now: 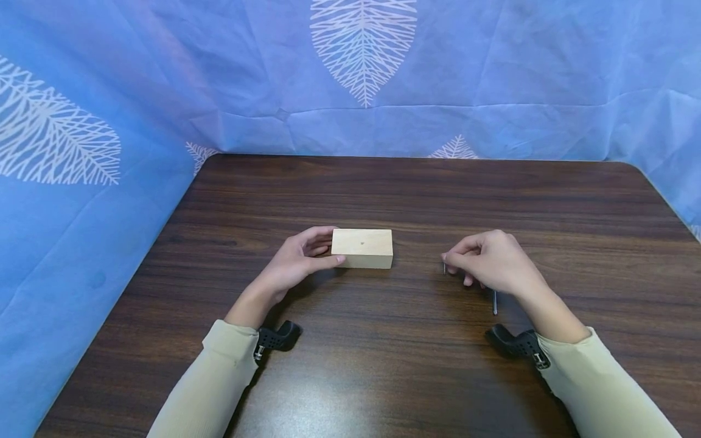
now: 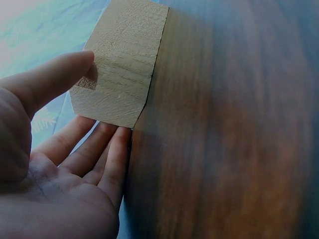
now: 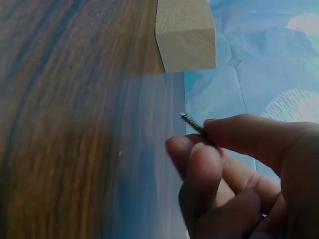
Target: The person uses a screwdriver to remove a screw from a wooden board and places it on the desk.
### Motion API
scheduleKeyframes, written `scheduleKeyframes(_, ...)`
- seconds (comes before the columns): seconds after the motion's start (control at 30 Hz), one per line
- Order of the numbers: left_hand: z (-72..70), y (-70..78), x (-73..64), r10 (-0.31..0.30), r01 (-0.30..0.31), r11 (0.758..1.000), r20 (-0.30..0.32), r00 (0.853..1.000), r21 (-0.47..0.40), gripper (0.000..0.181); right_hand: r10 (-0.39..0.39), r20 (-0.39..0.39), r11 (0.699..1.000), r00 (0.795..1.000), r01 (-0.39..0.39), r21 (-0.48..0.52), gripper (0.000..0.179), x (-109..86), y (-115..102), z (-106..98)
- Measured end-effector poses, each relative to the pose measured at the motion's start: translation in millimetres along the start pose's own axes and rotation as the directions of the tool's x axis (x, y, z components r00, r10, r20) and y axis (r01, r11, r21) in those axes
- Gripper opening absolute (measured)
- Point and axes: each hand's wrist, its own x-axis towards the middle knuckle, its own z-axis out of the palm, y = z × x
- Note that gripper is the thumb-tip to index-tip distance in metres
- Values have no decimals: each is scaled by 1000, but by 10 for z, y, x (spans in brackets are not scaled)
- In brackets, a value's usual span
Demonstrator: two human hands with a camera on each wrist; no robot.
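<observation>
A pale rectangular wooden block with a small hole in its top sits on the table. My left hand grips its left end, thumb along the near side and fingers behind; the left wrist view has the thumb against the block's wood. To the right, apart from the block, my right hand pinches a small screw between thumb and index finger. In the right wrist view the threaded screw juts from the fingertips. A thin dark metal rod shows below the right hand, its upper part hidden; I cannot tell whether the hand holds it.
The dark wood-grain table reaches to a blue cloth with white leaf prints at the back and left. Black wrist devices are strapped at both cuffs, the left one and the right one near the tabletop.
</observation>
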Motion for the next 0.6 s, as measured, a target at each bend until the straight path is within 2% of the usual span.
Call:
scheduleKeyframes(0.2,4,-20,12,-2,2,1000,4,1000,-2,67,17,2,999,1000,-17,-52,29,64,-38,43)
scheduleKeyframes(0.6,3,-20,11,-3,3,1000,-3,1000,-1,67,27,11,996,1000,-26,-81,26,127,-30,89)
